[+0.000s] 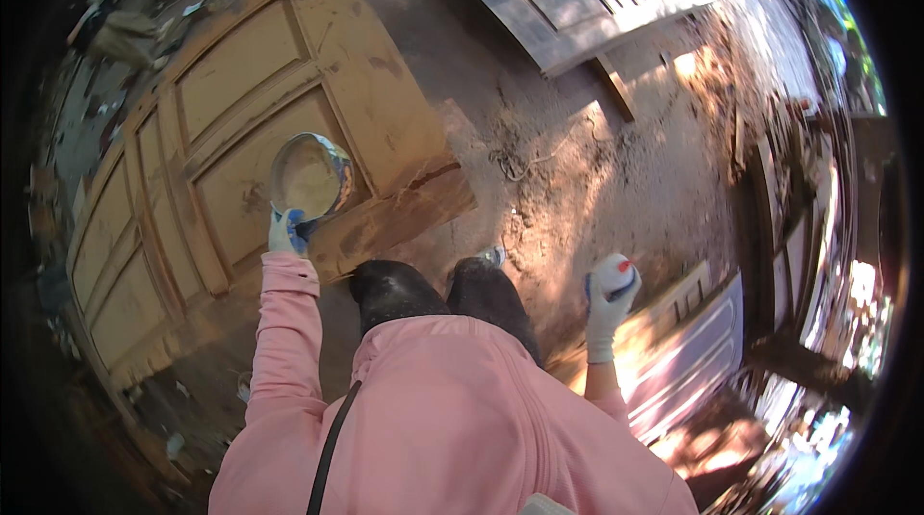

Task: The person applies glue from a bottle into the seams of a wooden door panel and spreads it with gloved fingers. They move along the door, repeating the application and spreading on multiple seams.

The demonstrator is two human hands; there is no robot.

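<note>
My left hand (290, 230), in a white and blue work glove, grips the near rim of a round tub (346, 176) of beige paint-like stuff. The tub is held over a tan-coated panelled door (246, 63) lying flat on my left. Out to my right, apart from the door, my right hand (613, 286) is closed in a matching glove. A small red patch shows at its fingers, but whatever it holds is hidden.
Grey panelled doors (568, 19) lie ahead to the right. A sunlit pale panel (688, 347) is low on the right, near stacked boards (784, 217). A coiled cord (520, 168) rests on the dirt floor. Another person (125, 29) is at the far left.
</note>
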